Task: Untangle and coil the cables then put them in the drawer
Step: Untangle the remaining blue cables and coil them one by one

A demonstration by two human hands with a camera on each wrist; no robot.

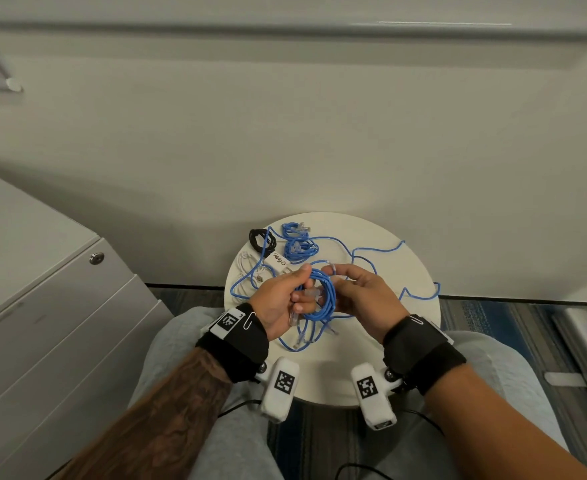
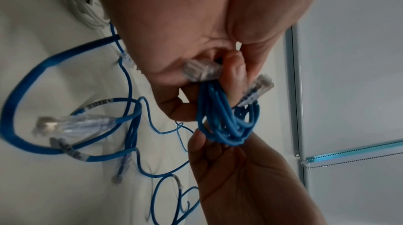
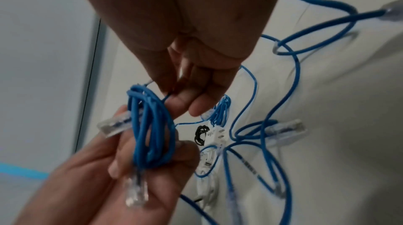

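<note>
A small coil of thin blue network cable (image 1: 323, 296) is held up over the round white table (image 1: 354, 362). My left hand (image 1: 302, 285) grips one side of the coil (image 2: 226, 125), with a clear plug (image 2: 201, 71) tucked under its fingers. My right hand (image 1: 333, 277) pinches a strand at the coil's top (image 3: 150, 134) between thumb and fingers (image 3: 185, 101). Two clear plugs (image 3: 136, 192) stick out of the bundle. Loose blue cables (image 1: 378, 251) sprawl tangled over the table. The grey drawer cabinet (image 1: 60, 323) at my left has its drawers closed.
At the table's back lie two small blue coils (image 1: 299, 251), a black coil (image 1: 261, 239), a white cable (image 1: 247, 268) and a white adapter (image 1: 278, 261). A wall stands just behind the table. My knees sit under its near edge.
</note>
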